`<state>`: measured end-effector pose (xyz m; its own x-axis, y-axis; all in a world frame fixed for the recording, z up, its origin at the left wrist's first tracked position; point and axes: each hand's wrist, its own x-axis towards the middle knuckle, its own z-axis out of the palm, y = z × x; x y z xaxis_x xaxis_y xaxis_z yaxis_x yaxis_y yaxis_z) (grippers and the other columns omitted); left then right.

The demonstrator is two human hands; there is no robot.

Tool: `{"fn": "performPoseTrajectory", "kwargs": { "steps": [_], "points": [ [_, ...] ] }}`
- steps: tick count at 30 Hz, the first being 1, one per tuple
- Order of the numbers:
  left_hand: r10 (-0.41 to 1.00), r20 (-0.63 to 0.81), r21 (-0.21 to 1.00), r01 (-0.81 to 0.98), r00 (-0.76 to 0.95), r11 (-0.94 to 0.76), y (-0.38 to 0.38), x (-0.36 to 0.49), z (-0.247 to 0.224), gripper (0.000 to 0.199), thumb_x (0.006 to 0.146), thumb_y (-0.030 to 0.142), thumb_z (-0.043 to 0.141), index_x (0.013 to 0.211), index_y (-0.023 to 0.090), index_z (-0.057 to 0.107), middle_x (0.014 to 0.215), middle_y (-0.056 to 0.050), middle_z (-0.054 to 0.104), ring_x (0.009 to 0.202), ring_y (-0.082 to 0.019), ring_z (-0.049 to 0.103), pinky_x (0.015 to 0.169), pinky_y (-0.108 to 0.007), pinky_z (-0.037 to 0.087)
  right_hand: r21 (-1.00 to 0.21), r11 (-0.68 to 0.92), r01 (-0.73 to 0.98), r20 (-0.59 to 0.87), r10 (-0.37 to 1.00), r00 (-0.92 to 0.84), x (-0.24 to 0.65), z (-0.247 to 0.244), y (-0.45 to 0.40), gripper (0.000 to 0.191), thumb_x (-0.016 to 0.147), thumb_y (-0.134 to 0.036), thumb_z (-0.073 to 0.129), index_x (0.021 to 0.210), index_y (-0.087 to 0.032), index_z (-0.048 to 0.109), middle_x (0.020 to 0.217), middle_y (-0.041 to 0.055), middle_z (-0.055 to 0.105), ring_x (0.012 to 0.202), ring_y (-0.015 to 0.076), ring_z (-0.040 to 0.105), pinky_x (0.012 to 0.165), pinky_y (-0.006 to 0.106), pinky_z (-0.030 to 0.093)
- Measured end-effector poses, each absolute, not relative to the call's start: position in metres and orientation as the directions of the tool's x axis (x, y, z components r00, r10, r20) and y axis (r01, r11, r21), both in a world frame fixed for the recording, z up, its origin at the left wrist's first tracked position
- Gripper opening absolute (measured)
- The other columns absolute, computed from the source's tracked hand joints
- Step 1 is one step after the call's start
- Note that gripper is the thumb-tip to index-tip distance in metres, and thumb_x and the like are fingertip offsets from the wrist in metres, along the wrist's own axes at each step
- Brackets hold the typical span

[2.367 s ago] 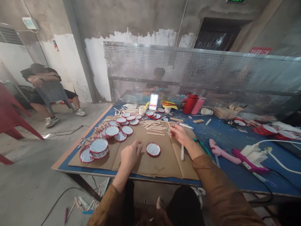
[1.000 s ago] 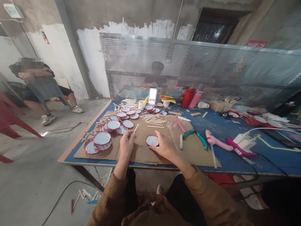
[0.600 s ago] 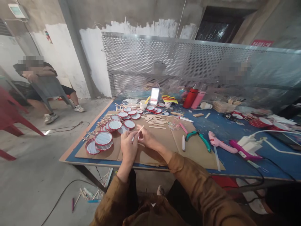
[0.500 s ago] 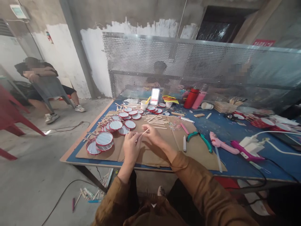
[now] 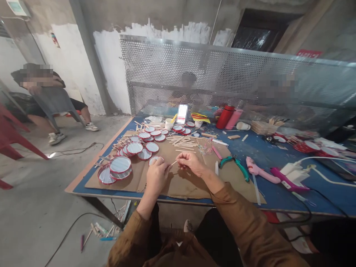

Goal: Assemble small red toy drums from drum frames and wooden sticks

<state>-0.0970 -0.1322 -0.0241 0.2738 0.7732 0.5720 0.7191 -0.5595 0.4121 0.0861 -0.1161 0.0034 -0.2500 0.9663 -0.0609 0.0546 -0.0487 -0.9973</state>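
My left hand (image 5: 158, 175) is closed over the cardboard sheet, its fingertips pinched at one end of a thin pale wooden stick (image 5: 174, 163). From the other side my right hand (image 5: 190, 164) pinches the stick too, so it spans the short gap between both hands. Just behind my left knuckles shows a red-rimmed white disc (image 5: 155, 160), like a small drum; I cannot tell whether the hand touches it. More red-rimmed drums (image 5: 120, 165) lie in overlapping stacks to the left, some with sticks. Flat wooden sticks (image 5: 182, 142) are heaped beyond my hands.
Cardboard (image 5: 191, 189) covers part of the blue table (image 5: 267, 148). To the right lie green-handled pliers (image 5: 240, 167), a pink glue gun (image 5: 261, 170) and a purple power strip (image 5: 289, 180) with cables. Red bottle (image 5: 225, 116) and phone (image 5: 182, 114) stand before a perforated metal screen (image 5: 167, 70). A person sits left.
My right hand has moved right and slightly down, with the stick now stretched between both hands. A red-rimmed disc has come into sight behind my left hand. The view has shifted slightly.
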Motion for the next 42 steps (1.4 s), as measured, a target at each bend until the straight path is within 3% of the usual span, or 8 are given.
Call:
{"fn": "performPoseTrajectory", "kwargs": {
  "steps": [5,10,17,23,29,33,38,42],
  "points": [
    [0.797,0.596,0.631,0.555,0.1,-0.542,-0.135,-0.098,-0.019,0.025,0.092,0.032,0.044,0.093,0.019,0.065,0.089,-0.006,0.065,0.086,-0.017,0.056,0.078,-0.027,0.042,-0.988,0.054,0.143,0.048,0.998,-0.048,0.099,0.002,-0.102,0.028,0.071,-0.043,0.064,0.078,-0.016,0.056,0.066,0.002,0.066,0.053,0.0099,0.06,0.046,0.018,0.039],
    [0.926,0.358,0.826,0.422,0.117,-0.373,-0.132,-0.101,-0.02,0.035,0.092,0.039,0.038,0.077,0.019,0.062,0.059,0.0,0.059,0.056,-0.011,0.053,0.059,-0.022,0.04,-0.838,0.073,0.541,0.149,0.984,0.097,0.101,-0.004,-0.078,0.015,0.082,-0.03,0.05,0.086,-0.017,0.057,0.077,0.0064,0.07,0.065,0.0151,0.067,0.055,0.023,0.046],
    [0.825,0.208,0.878,0.27,0.526,-0.394,-0.133,-0.099,-0.02,0.038,0.089,0.042,0.039,0.076,0.016,0.064,0.056,0.0,0.061,0.049,-0.009,0.051,0.05,-0.02,0.037,-0.515,0.087,0.853,0.289,0.954,0.077,0.115,-0.01,-0.071,0.014,0.078,-0.011,0.05,0.07,-0.019,0.059,0.097,0.0127,0.066,0.106,0.0245,0.054,0.091,0.034,0.038],
    [0.85,0.176,0.883,0.302,0.496,-0.359,-0.131,-0.097,-0.023,0.032,0.087,0.038,0.042,0.076,0.016,0.062,0.055,0.001,0.06,0.05,-0.009,0.052,0.051,-0.019,0.038,-0.357,0.098,0.929,0.235,0.972,-0.012,0.121,-0.01,-0.068,0.014,0.073,-0.008,0.053,0.067,-0.018,0.061,0.088,0.0123,0.067,0.092,0.0226,0.057,0.083,0.031,0.038],
    [0.863,0.159,0.881,0.325,0.479,-0.343,-0.131,-0.096,-0.022,0.028,0.086,0.035,0.044,0.074,0.017,0.061,0.054,0.002,0.059,0.05,-0.009,0.051,0.05,-0.02,0.037,-0.381,0.085,0.921,0.116,0.992,-0.043,0.121,-0.001,-0.073,0.011,0.07,-0.012,0.057,0.061,-0.018,0.059,0.064,0.003,0.064,0.062,0.0145,0.055,0.057,0.023,0.036],
    [0.878,0.151,0.895,0.314,0.454,-0.316,-0.131,-0.094,-0.023,0.024,0.084,0.034,0.046,0.078,0.016,0.061,0.06,0.001,0.059,0.052,-0.009,0.052,0.049,-0.019,0.038,-0.415,0.104,0.904,0.119,0.991,-0.059,0.118,0.001,-0.08,0.009,0.072,-0.011,0.056,0.066,-0.017,0.06,0.067,0.0009,0.064,0.064,0.0124,0.055,0.057,0.021,0.035],
    [0.945,0.251,0.912,0.275,0.211,-0.304,-0.126,-0.093,-0.029,0.041,0.078,0.025,0.051,0.118,0.019,0.051,0.101,-0.005,0.057,0.057,-0.008,0.054,0.05,-0.021,0.043,-0.471,0.2,0.859,0.173,0.976,-0.132,0.11,0.011,-0.104,0.011,0.077,-0.013,0.052,0.077,-0.018,0.062,0.074,0.0005,0.063,0.069,0.0127,0.055,0.062,0.022,0.036],
    [0.937,0.293,0.877,0.337,0.192,-0.343,-0.126,-0.093,-0.028,0.041,0.076,0.023,0.057,0.117,0.019,0.052,0.106,-0.007,0.057,0.062,-0.009,0.055,0.059,-0.025,0.046,-0.504,0.369,0.781,0.18,0.929,-0.324,0.104,0.021,-0.134,0.015,0.079,-0.008,0.049,0.076,-0.019,0.059,0.08,0.0009,0.06,0.075,0.0137,0.054,0.067,0.024,0.037]
  ]
}}
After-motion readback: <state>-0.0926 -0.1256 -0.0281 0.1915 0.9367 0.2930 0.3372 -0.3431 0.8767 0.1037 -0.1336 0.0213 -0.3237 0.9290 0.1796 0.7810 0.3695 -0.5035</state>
